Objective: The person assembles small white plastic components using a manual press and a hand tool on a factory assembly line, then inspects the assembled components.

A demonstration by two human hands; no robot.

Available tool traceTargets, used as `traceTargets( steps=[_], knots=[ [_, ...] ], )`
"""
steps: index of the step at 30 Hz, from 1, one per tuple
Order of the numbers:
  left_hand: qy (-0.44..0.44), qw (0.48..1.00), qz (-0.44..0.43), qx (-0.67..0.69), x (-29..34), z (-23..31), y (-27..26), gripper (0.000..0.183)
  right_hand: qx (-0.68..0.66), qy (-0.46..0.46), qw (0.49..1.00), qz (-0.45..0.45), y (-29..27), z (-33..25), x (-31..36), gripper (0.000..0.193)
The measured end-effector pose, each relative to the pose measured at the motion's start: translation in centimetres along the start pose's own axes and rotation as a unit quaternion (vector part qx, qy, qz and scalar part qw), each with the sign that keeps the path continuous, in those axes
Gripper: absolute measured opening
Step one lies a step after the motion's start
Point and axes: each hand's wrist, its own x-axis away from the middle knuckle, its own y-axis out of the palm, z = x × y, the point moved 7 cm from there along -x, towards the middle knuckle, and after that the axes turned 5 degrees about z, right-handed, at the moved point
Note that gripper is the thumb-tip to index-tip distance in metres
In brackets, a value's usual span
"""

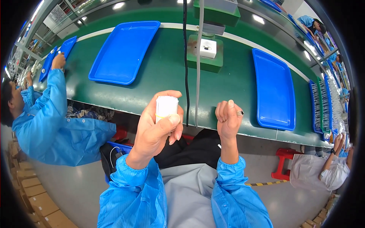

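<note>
Clasping white bundle (166, 105) inside left grip (153, 128), right grip (227, 122) curled, perhaps around small piece (240, 113)

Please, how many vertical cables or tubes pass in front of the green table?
2: a thin black cable, and a thicker light-grey cable or tube to its right. Both pass between the left hand and right hand.

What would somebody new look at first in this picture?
Probably the white bundle with a yellow band, held up in the left hand near the middle. Next, maybe the big blue tray at upper left and another big tray at right, both bright against the green table.
</note>
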Motion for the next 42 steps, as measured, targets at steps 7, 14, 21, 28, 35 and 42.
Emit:
traceTargets(
  steps=[7, 14, 21, 28, 35, 42],
  knots=[
    [-0.036, 0.999, -0.003, 0.001, 0.3, -1.4, 0.9, 0.048, -0.210, 0.021, 0.977, -0.027, 2.1, -3.0, 0.0, 0.049],
    [-0.102, 0.994, -0.039, -0.015, 0.9, -3.8, 2.3, 0.039, -0.354, -0.057, 0.922, -0.143, 9.1, -8.9, -0.2, 0.054],
    [-0.123, 0.991, -0.051, -0.026, 1.2, -4.8, 2.7, 0.038, -0.356, -0.052, 0.921, -0.147, 10.1, -8.3, 0.2, 0.054],
    [-0.125, 0.990, -0.057, -0.030, 1.3, -5.2, 2.4, 0.038, -0.360, -0.042, 0.920, -0.147, 9.9, -7.7, 0.5, 0.053],
    [-0.124, 0.990, -0.054, -0.028, 1.2, -5.3, 2.2, 0.034, -0.347, -0.039, 0.928, -0.133, 10.0, -7.2, 0.9, 0.053],
    [-0.120, 0.985, -0.059, -0.110, 0.5, -5.6, 1.4, 0.027, -0.316, 0.015, 0.945, -0.084, 9.5, -5.4, 0.9, 0.052]
  ],
)
